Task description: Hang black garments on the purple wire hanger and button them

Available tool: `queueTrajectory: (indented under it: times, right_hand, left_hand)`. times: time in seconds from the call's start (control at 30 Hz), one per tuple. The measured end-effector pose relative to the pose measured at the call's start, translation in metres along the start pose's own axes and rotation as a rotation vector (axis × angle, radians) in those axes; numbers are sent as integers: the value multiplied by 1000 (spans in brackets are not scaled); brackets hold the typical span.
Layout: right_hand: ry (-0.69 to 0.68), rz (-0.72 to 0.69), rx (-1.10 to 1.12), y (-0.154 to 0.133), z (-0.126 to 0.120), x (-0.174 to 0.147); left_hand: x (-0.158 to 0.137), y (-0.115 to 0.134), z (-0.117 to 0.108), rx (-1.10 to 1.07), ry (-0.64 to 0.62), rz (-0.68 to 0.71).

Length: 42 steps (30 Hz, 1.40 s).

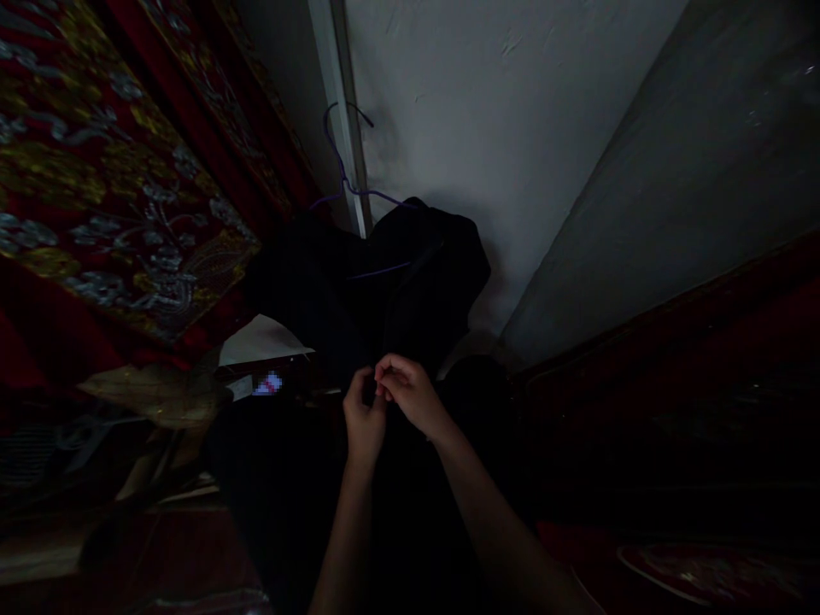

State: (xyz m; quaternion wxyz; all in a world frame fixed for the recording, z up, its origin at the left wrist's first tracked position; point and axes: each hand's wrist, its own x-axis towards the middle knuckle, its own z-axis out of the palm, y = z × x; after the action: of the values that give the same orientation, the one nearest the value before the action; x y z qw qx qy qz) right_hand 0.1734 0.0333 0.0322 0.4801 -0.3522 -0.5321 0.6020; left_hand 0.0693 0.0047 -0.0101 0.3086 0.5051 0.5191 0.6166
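Observation:
My left hand (364, 420) and my right hand (411, 391) meet at the fingertips, low in front of a black garment (436, 265). Both have curled fingers and a closed pinch. Whatever lies between the fingertips, if anything, is too small and dark to make out. The garment hangs on a thin purple wire hanger (344, 178) just beyond my hands. Its lower part merges with the dark clothing beneath my forearms, so I cannot tell whether my fingers touch its cloth.
Red cloth with gold and silver embroidery (160, 196) hangs at the left. A pale wall (487, 102) stands behind the hanger, with a narrow upright strip (349, 77) along it. A tan wooden-looking piece (160, 397) is at lower left, and more red cloth (723, 320) at right.

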Motion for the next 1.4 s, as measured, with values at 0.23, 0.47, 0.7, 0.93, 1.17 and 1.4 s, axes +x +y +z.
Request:
queueTrajectory:
  times: [0.23, 0.47, 0.7, 0.93, 1.17, 1.4]
  right_hand:
    - [-14, 79, 57, -6, -5, 0]
    - [132, -7, 185, -37, 0, 31]
    - [95, -270, 230, -130, 0, 104]
    - [29, -314, 273, -145, 15, 91]
    - [-1, -427, 122, -145, 17, 73]
    - [1, -564, 40, -159, 19, 70]
  left_hand:
    - [-2, 4, 0, -4, -11, -12]
    - [-1, -5, 8, -46, -33, -65]
    - [-9, -25, 13, -14, -55, -138]
    - [3, -20, 2, -5, -111, -138]
    - [93, 99, -11, -38, -25, 383]
    - [155, 169, -16, 367, -85, 794]
